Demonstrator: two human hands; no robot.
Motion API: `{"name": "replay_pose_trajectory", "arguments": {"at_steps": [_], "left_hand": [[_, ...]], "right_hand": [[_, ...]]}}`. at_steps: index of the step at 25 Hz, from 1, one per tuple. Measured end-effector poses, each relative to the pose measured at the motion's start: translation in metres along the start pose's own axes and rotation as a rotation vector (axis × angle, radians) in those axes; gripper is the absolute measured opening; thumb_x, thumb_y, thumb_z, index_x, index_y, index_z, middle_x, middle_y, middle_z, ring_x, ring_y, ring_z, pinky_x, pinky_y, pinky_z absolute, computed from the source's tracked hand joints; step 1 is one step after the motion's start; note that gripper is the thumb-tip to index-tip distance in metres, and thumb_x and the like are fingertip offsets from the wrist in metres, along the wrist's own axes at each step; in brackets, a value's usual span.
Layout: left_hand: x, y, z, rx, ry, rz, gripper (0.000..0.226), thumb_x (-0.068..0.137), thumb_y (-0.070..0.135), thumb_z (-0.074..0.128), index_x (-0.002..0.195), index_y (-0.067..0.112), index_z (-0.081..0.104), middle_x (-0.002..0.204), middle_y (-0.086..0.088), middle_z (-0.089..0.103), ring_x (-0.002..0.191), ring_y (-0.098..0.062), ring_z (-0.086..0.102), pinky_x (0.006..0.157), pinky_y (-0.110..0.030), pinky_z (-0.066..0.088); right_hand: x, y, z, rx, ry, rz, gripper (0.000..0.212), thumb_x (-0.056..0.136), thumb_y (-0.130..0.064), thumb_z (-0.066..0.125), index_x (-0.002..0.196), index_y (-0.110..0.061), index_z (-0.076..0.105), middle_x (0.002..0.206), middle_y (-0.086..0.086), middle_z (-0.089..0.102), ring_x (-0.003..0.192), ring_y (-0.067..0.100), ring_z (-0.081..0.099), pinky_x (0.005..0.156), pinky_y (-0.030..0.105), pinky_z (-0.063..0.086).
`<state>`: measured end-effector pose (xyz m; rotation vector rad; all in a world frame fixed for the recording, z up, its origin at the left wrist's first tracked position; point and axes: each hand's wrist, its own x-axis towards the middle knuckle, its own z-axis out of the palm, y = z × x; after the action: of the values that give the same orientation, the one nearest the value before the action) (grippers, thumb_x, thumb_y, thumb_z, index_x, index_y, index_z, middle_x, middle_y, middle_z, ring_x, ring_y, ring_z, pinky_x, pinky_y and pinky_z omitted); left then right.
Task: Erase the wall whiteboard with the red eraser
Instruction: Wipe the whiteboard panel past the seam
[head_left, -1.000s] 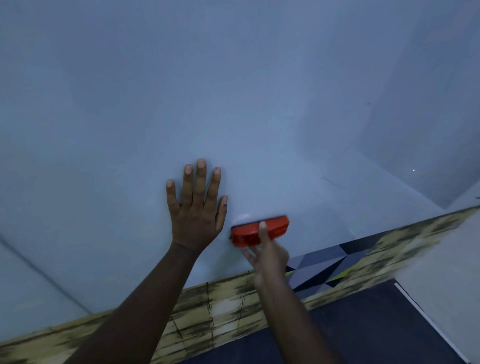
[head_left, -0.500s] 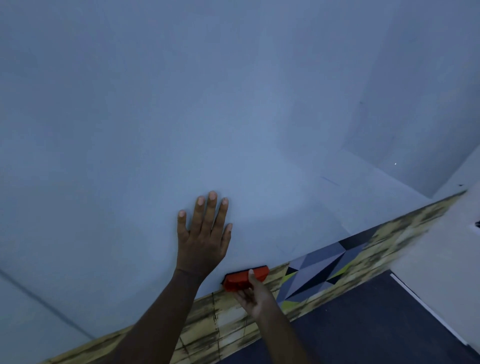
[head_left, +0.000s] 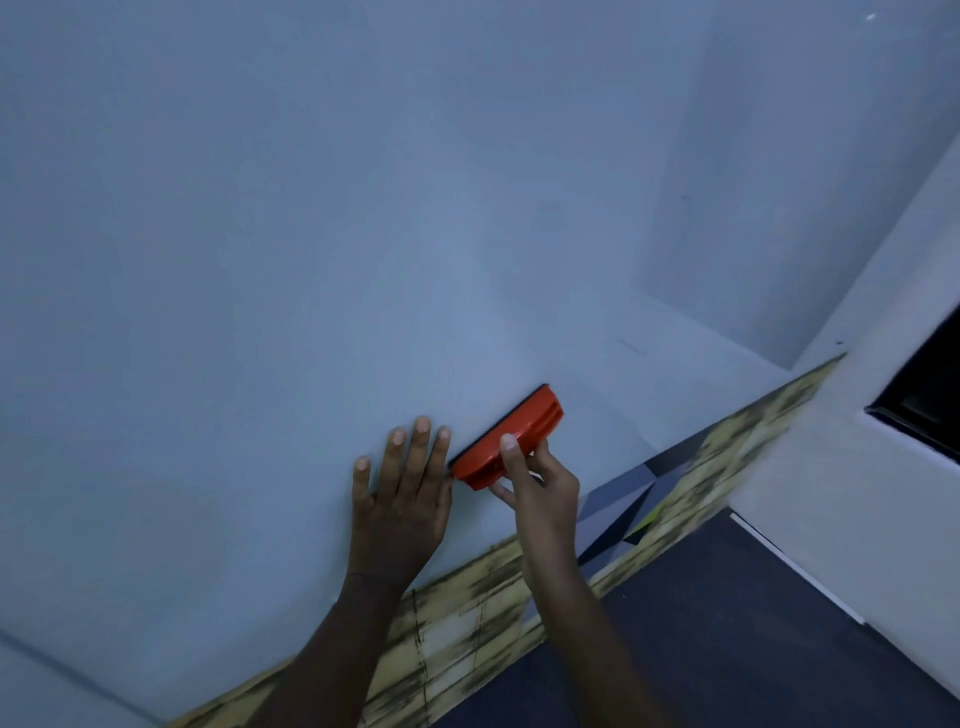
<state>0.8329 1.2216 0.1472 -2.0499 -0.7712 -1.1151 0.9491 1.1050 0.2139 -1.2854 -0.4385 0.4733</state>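
Since 0.5 s ago our red eraser (head_left: 506, 440) climbed off the whiteboard (head_left: 311, 260) btm edge. Right hand (head_left: 540, 486) pinches it; left hand (head_left: 402, 499) flat, fingers straight, alongside. We'd keep felt flush, overlap strokes.

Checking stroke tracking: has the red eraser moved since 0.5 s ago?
Yes. The red eraser has gone up the whiteboard, away from the yellow patterned strip it sat against, and tilted.

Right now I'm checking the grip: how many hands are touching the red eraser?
1. The right hand grips the red eraser against the whiteboard. The left hand lies flat on the board just beside it; contact there is unclear.
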Motion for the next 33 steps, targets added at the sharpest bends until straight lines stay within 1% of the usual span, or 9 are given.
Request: {"name": "replay_pose_trajectory", "arguments": {"at_steps": [8, 14, 17, 20, 23, 25, 28, 30, 33], "left_hand": [[-0.022, 0.013, 0.005, 0.018, -0.044, -0.056, 0.072, 0.106, 0.041, 0.055, 0.168, 0.017, 0.027, 0.177, -0.014, 0.013, 0.164, -0.033, 0.006, 0.131, -0.058, 0.0], [-0.022, 0.088, 0.007, 0.022, -0.145, -0.234, 0.074, 0.103, 0.032, 0.063, 0.166, 0.012, 0.031, 0.176, -0.013, 0.016, 0.162, -0.044, 0.01, 0.125, -0.07, 0.013], [-0.017, 0.13, 0.01, -0.017, -0.191, -0.286, 0.076, 0.099, 0.023, 0.068, 0.166, 0.014, 0.032, 0.177, -0.009, 0.016, 0.162, -0.041, 0.012, 0.12, -0.068, 0.027], [-0.013, 0.155, 0.013, -0.012, -0.22, -0.364, 0.08, 0.099, 0.018, 0.067, 0.168, 0.015, 0.027, 0.177, -0.008, 0.013, 0.162, -0.039, 0.015, 0.118, -0.063, 0.03], [-0.012, 0.156, 0.006, -0.011, -0.268, -0.386, 0.078, 0.096, 0.007, 0.071, 0.165, 0.014, 0.034, 0.175, -0.011, 0.02, 0.159, -0.04, 0.023, 0.115, -0.061, 0.034], [-0.012, 0.146, -0.005, -0.005, -0.293, -0.353, 0.077, 0.092, -0.002, 0.073, 0.161, 0.011, 0.042, 0.17, -0.014, 0.029, 0.156, -0.039, 0.031, 0.113, -0.059, 0.038], [-0.012, 0.129, -0.022, -0.008, -0.343, -0.347, 0.073, 0.092, -0.007, 0.069, 0.159, 0.009, 0.045, 0.164, -0.017, 0.036, 0.151, -0.039, 0.038, 0.108, -0.056, 0.041], [-0.014, 0.126, -0.031, -0.017, -0.379, -0.379, 0.068, 0.094, -0.005, 0.064, 0.158, 0.009, 0.046, 0.162, -0.018, 0.036, 0.149, -0.04, 0.039, 0.104, -0.053, 0.043], [-0.013, 0.128, -0.041, -0.042, -0.411, -0.425, 0.063, 0.094, 0.003, 0.059, 0.156, 0.008, 0.049, 0.158, -0.02, 0.041, 0.145, -0.041, 0.042, 0.098, -0.055, 0.048]], "right_hand": [[0.034, 0.058, -0.048, 0.21, 0.055, 0.417, 0.033, 0.097, -0.028, 0.07, 0.121, -0.006, 0.069, 0.113, 0.016, 0.076, 0.102, 0.032, 0.075, 0.078, 0.041, 0.064], [0.097, 0.131, -0.131, 0.281, 0.048, 0.725, 0.044, 0.098, -0.024, 0.068, 0.129, 0.007, 0.061, 0.115, 0.023, 0.072, 0.107, 0.037, 0.07, 0.077, 0.043, 0.065], [0.117, 0.153, -0.158, 0.286, -0.007, 0.782, 0.045, 0.097, -0.019, 0.069, 0.127, 0.014, 0.059, 0.118, 0.03, 0.069, 0.109, 0.041, 0.068, 0.07, 0.038, 0.065], [0.13, 0.164, -0.173, 0.195, -0.075, 0.786, 0.043, 0.088, -0.022, 0.077, 0.11, 0.014, 0.065, 0.104, 0.027, 0.07, 0.089, 0.035, 0.065, 0.067, 0.032, 0.064], [0.132, 0.174, -0.177, 0.129, -0.166, 0.789, 0.039, 0.08, -0.031, 0.083, 0.089, 0.003, 0.065, 0.09, 0.028, 0.065, 0.074, 0.027, 0.058, 0.077, 0.041, 0.064], [0.123, 0.177, -0.169, 0.111, -0.262, 0.834, 0.037, 0.086, -0.03, 0.079, 0.093, 0.004, 0.066, 0.093, 0.031, 0.071, 0.072, 0.027, 0.061, 0.088, 0.051, 0.059], [0.09, 0.171, -0.135, 0.131, -0.379, 0.901, 0.044, 0.084, -0.031, 0.082, 0.103, 0.007, 0.068, 0.092, 0.023, 0.075, 0.07, 0.025, 0.068, 0.074, 0.038, 0.059], [0.073, 0.163, -0.119, 0.161, -0.341, 0.959, 0.038, 0.087, -0.022, 0.081, 0.109, 0.005, 0.068, 0.1, 0.021, 0.077, 0.081, 0.026, 0.075, 0.077, 0.034, 0.064], [0.085, 0.143, -0.124, 0.179, -0.249, 0.903, 0.035, 0.087, -0.02, 0.082, 0.11, 0.003, 0.068, 0.107, 0.02, 0.076, 0.085, 0.025, 0.075, 0.067, 0.03, 0.063]]}}
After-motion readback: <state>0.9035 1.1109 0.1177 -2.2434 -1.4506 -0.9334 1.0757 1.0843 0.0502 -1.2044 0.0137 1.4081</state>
